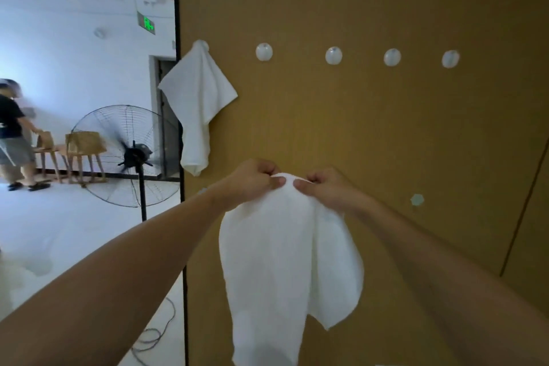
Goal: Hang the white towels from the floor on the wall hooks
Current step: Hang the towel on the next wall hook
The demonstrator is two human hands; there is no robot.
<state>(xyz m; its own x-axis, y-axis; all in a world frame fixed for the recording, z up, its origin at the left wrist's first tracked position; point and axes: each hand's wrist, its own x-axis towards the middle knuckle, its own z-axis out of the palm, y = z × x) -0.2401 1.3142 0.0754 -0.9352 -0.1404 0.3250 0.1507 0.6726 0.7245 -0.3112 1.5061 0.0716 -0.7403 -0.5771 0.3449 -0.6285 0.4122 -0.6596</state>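
Observation:
A white towel (285,261) hangs down in front of the brown wall panel (371,134). My left hand (252,180) and my right hand (325,189) pinch its top edge close together, below the row of hooks. Another white towel (197,104) hangs from the leftmost hook at the panel's left edge. To its right, several round white hooks are bare, the nearest one (264,51) above my hands and the others (333,55) further right.
A standing fan (130,154) with a floor cable stands left of the panel. Wooden chairs (84,148) and a person (15,134) are far back on the left. A small pale sticker (417,200) sits low on the panel.

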